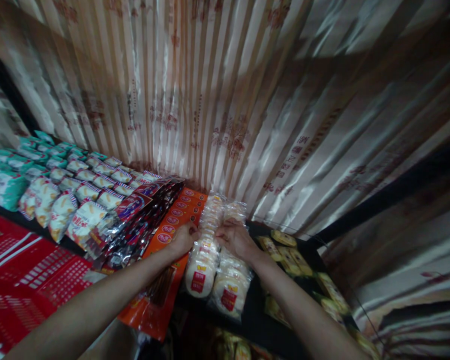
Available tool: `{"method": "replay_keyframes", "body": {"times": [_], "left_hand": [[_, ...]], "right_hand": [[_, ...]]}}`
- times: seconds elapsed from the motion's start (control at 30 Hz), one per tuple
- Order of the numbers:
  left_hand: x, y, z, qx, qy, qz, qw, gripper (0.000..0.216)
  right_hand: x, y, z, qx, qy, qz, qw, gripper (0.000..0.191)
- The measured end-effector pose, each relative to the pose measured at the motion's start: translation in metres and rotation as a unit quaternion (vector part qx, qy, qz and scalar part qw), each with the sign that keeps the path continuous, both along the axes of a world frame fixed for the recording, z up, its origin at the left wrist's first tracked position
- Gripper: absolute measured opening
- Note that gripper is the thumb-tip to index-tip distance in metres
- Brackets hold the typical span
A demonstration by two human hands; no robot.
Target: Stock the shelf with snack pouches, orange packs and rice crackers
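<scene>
Two rows of clear packets of pale round cakes [201, 260] with red labels lie on a dark shelf [258, 320]. My left hand [185, 237] rests with curled fingers on the left side of the left row. My right hand [235, 237] grips the top of the right row [229, 287], fingers bent over the packets. Both forearms reach in from the bottom edge. To the left of my left hand lie orange packets [174, 220].
Dark shiny packets [135, 220], white bags with red print [75, 210] and green-and-white packs [7, 185] fill the shelf to the left. Yellow wrapped snacks [285, 252] lie to the right. A red plastic basket [26, 270] stands at the lower left. Striped shiny sheeting [225, 100] hangs behind.
</scene>
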State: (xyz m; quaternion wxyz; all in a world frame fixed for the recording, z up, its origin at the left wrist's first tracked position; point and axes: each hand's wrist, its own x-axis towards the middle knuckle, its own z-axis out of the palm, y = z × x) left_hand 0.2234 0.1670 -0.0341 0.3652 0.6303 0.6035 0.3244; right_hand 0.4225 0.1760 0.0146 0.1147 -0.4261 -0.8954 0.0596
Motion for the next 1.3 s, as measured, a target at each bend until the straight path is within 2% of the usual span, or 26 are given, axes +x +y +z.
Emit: {"method": "replay_keyframes", "body": {"times": [0.17,0.23,0.33,0.57,0.93,1.07,1.17,1.3], "left_hand": [[-0.007,-0.007,0.018,0.004,0.077,0.013,0.997,0.023],[-0.011,-0.011,0.024,-0.003,0.113,-0.011,0.994,0.026],[-0.014,-0.017,0.027,-0.017,0.113,-0.059,0.992,0.019],[-0.010,-0.017,0.014,-0.014,0.065,-0.054,0.996,0.003],[-0.003,-0.017,0.007,-0.004,0.031,-0.016,0.999,0.007],[-0.004,-0.017,0.004,-0.002,0.026,-0.012,1.000,0.008],[-0.003,-0.017,0.002,-0.001,0.024,-0.009,1.000,0.007],[-0.005,-0.019,0.006,-0.005,0.029,-0.011,1.000,0.006]], "right_hand": [[-0.003,-0.001,0.003,-0.003,-0.012,-0.007,1.000,0.012],[-0.004,-0.002,0.003,-0.002,-0.015,-0.009,1.000,0.014],[-0.005,-0.002,0.004,0.007,-0.023,-0.016,1.000,0.014],[-0.006,-0.004,0.005,0.005,-0.025,-0.026,0.999,0.013],[-0.005,-0.014,0.008,0.025,0.010,-0.019,0.999,0.009],[-0.004,-0.022,0.012,0.016,-0.025,-0.019,0.999,0.014],[-0.005,-0.023,0.013,-0.001,-0.039,-0.026,0.999,0.009],[-0.009,-0.023,0.013,-0.010,-0.051,-0.010,0.999,0.012]]}}
